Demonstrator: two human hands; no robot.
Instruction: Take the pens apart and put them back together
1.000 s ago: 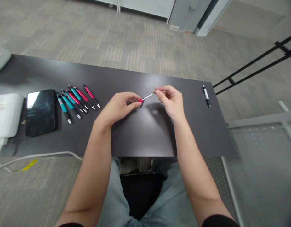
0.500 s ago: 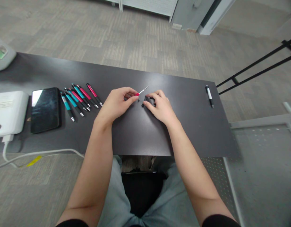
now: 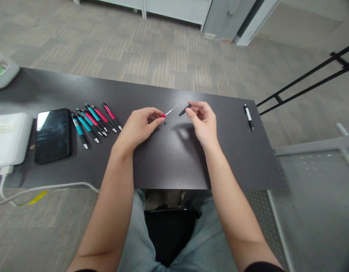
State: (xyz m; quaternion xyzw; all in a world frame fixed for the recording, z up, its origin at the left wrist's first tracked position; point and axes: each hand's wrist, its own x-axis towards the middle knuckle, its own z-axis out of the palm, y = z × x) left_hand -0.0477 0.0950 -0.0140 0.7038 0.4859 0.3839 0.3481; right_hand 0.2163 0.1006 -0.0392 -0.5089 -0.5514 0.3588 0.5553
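My left hand (image 3: 140, 126) is closed around a red pen barrel (image 3: 163, 115), out of which a thin white refill (image 3: 171, 111) sticks toward the right. My right hand (image 3: 201, 119) pinches a small black pen tip piece (image 3: 185, 110) just above the dark table (image 3: 169, 158), a short gap to the right of the refill's end. A tiny dark part (image 3: 164, 122) lies on the table below the barrel.
Several teal and red pens (image 3: 93, 119) lie in a row at the left, beside a black phone (image 3: 52, 135) and a white box (image 3: 10, 138) with a cable (image 3: 50, 187). A black-and-white pen (image 3: 248, 116) lies near the table's right edge.
My right hand let go of the refill's end, dropped to the table, picked up the black tip piece and lifted it level with the refill. My left hand stayed put.
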